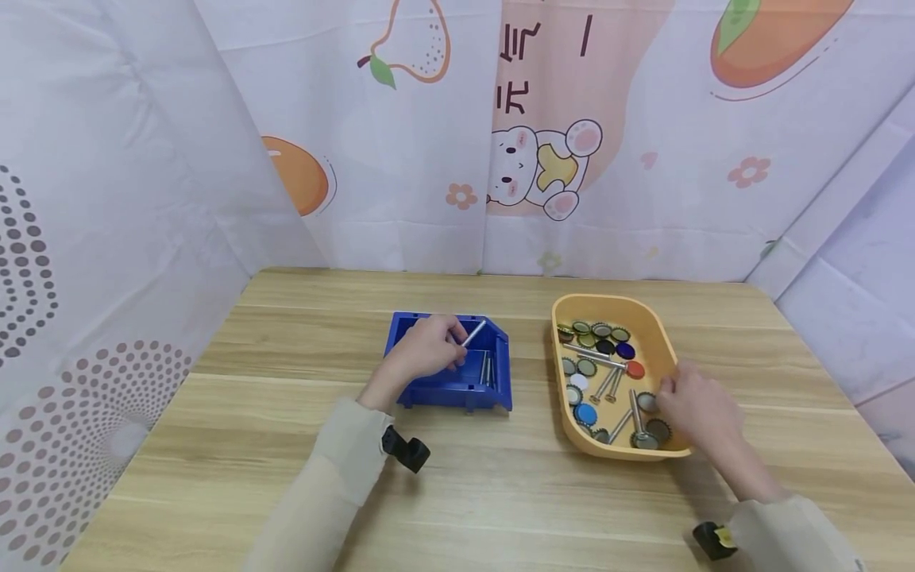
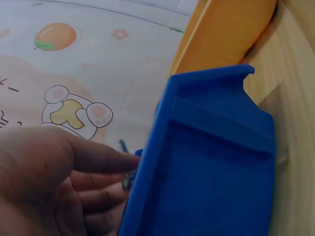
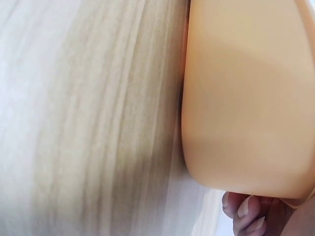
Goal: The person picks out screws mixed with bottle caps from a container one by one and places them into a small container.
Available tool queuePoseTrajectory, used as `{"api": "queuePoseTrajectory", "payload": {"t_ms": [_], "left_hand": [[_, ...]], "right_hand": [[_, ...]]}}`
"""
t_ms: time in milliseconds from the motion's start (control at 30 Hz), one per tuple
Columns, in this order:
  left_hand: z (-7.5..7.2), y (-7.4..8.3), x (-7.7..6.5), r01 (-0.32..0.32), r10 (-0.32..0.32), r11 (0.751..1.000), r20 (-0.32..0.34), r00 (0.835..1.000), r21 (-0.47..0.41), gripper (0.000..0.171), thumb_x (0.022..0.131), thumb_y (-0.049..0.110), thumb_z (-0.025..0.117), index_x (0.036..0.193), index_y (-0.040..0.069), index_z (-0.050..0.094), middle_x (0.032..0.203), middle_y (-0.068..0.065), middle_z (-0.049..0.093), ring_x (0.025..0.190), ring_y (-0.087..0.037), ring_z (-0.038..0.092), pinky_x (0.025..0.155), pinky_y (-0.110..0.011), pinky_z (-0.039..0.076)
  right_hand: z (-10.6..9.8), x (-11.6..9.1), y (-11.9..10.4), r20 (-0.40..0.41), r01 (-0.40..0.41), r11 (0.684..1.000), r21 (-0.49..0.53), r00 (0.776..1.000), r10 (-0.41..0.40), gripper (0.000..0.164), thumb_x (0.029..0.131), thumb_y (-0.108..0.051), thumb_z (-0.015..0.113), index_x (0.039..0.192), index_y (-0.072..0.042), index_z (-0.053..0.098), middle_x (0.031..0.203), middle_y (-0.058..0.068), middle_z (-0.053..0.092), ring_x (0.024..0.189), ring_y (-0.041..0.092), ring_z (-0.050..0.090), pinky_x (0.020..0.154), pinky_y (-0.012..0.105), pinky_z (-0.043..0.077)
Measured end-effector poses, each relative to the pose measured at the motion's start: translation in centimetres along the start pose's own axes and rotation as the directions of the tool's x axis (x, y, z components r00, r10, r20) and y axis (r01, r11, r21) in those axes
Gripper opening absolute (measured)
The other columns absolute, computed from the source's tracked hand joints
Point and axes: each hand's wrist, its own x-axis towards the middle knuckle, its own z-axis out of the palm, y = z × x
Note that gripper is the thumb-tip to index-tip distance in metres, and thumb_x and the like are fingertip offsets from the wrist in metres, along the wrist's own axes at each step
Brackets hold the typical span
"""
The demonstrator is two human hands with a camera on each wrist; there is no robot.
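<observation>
My left hand (image 1: 429, 345) is over the blue bin (image 1: 450, 395) and pinches a long metal bolt (image 1: 474, 334), which tilts up to the right. In the left wrist view, the bin wall (image 2: 211, 187) hides part of the fingers and bolt. Several bolts (image 1: 487, 369) lie on the bin's floor. To the right stands a yellow-orange tray (image 1: 658, 334), whose right rim my right hand (image 1: 700, 405) grips. The right wrist view shows curled fingers (image 3: 244, 206) under the tray's edge. Bottle caps (image 1: 586, 414) and several bolts (image 1: 636, 413) lie mixed inside the tray.
Both containers stand on a light wooden table (image 1: 500, 508), with a gap between them. A white curtain (image 1: 400, 159) printed with fruit and a bear hangs behind the table's far edge. More white cloth (image 1: 129, 199) hangs at the left.
</observation>
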Motion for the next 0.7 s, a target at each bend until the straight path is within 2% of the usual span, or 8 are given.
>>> {"api": "queuePoseTrajectory", "payload": {"t_ms": [100, 200, 267, 400, 700], "left_hand": [[0.0, -0.1, 0.2, 0.038, -0.035, 0.993, -0.025, 0.999, 0.111, 0.015, 0.091, 0.010, 0.064, 0.105, 0.006, 0.067, 0.083, -0.003, 0.073, 0.075, -0.018, 0.067, 0.066, -0.028, 0.048], [0.0, -0.1, 0.2, 0.064, -0.054, 0.975, -0.055, 0.997, 0.214, 0.013, 0.091, 0.014, 0.066, 0.103, 0.012, 0.070, 0.094, -0.003, 0.073, 0.082, -0.020, 0.062, 0.074, -0.034, 0.048], [0.0, 0.0, 0.2, 0.073, -0.057, 0.966, -0.071, 0.996, 0.247, 0.013, 0.091, 0.017, 0.066, 0.102, 0.014, 0.071, 0.104, -0.004, 0.072, 0.089, -0.023, 0.061, 0.081, -0.040, 0.049], [-0.1, 0.3, 0.3, 0.067, -0.049, 0.965, -0.074, 0.996, 0.255, 0.014, 0.093, 0.021, 0.064, 0.104, 0.015, 0.071, 0.115, -0.006, 0.070, 0.097, -0.025, 0.061, 0.089, -0.046, 0.050], [-0.1, 2.7, 1.3, 0.011, -0.003, 0.959, -0.028, 1.000, 0.283, 0.018, 0.096, 0.024, 0.062, 0.109, 0.013, 0.069, 0.116, -0.005, 0.070, 0.094, -0.021, 0.060, 0.085, -0.040, 0.050]], "right_hand": [[0.1, 0.0, -0.1, 0.003, -0.002, 1.000, 0.002, 1.000, 0.002, 0.028, 0.097, -0.024, 0.036, 0.093, 0.000, 0.050, 0.065, 0.009, 0.050, 0.055, 0.022, 0.047, 0.043, 0.033, 0.035], [0.2, 0.0, -0.1, 0.004, -0.003, 1.000, 0.007, 1.000, 0.003, 0.028, 0.097, -0.025, 0.036, 0.093, 0.000, 0.049, 0.065, 0.008, 0.050, 0.054, 0.021, 0.047, 0.043, 0.033, 0.035], [0.2, 0.0, -0.1, 0.001, -0.003, 1.000, 0.006, 1.000, 0.003, 0.028, 0.097, -0.025, 0.036, 0.092, -0.001, 0.049, 0.065, 0.008, 0.050, 0.055, 0.022, 0.047, 0.043, 0.033, 0.035], [0.0, 0.0, 0.0, -0.005, -0.002, 1.000, 0.004, 1.000, 0.002, 0.028, 0.097, -0.025, 0.036, 0.092, -0.001, 0.048, 0.065, 0.009, 0.050, 0.055, 0.022, 0.047, 0.044, 0.033, 0.034], [0.1, -0.1, 0.0, 0.011, -0.007, 1.000, 0.001, 1.000, 0.007, 0.028, 0.098, -0.026, 0.035, 0.092, -0.002, 0.048, 0.065, 0.009, 0.050, 0.055, 0.022, 0.047, 0.044, 0.033, 0.035]]}}
